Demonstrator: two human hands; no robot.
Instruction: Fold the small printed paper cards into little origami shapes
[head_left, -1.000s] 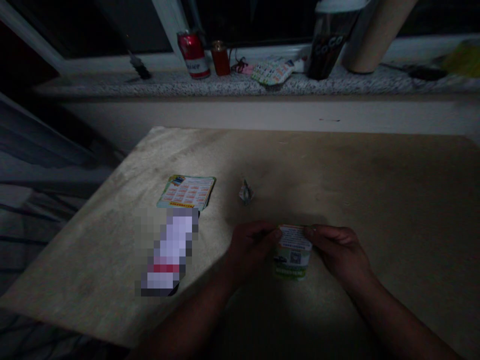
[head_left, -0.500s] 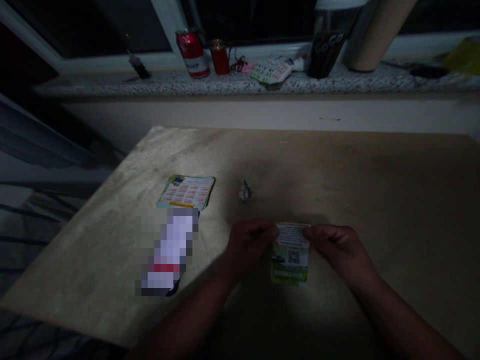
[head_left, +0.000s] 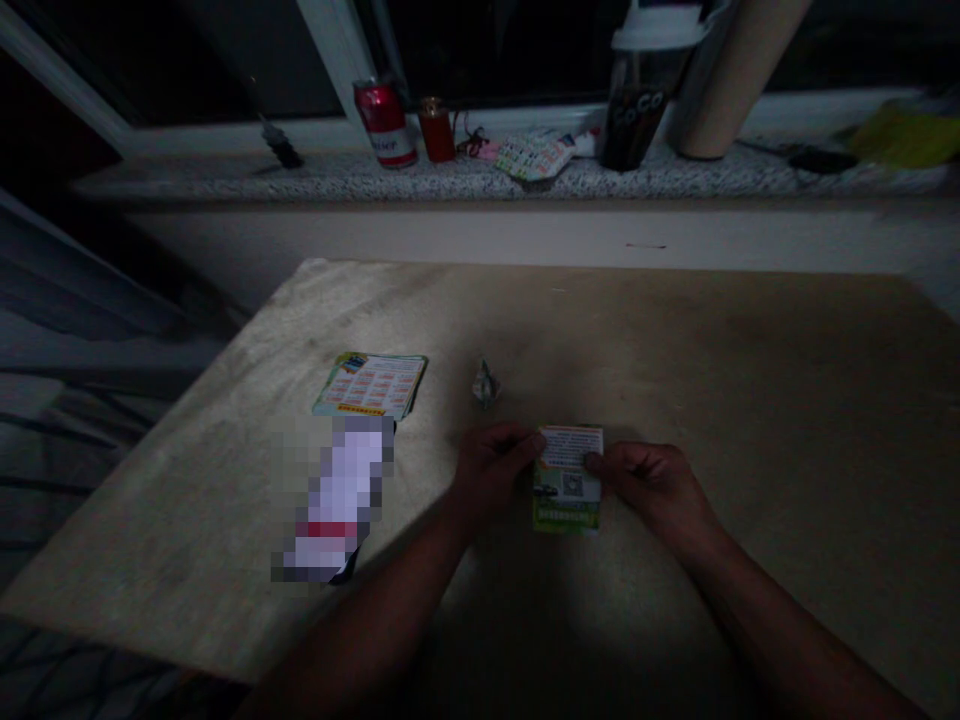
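Observation:
A small printed card (head_left: pixel 568 485), white above and green below with a QR code, is held between my two hands over the table. My left hand (head_left: pixel 491 470) pinches its upper left edge between thumb and finger. On the opposite side, my right hand (head_left: pixel 649 485) grips the right edge the same way. Just beyond my left hand stands a small folded paper piece (head_left: pixel 486 384) with a pointed top. Farther left lies a stack of calendar cards (head_left: pixel 373 385).
A phone (head_left: pixel 341 500) with a blurred-out screen lies left on the table (head_left: pixel 712 350). Along the stone windowsill (head_left: pixel 315 185) stand a red can (head_left: pixel 385 125), a red lighter-like object (head_left: pixel 436 130), a crumpled printed packet (head_left: pixel 534 155), a lidded cup (head_left: pixel 637 100) and a tan cylinder (head_left: pixel 739 85).
Both hands and the card have shifted slightly up and left in view. The card lies flatter to view, with more of its white upper part showing. The camera view has tilted a little.

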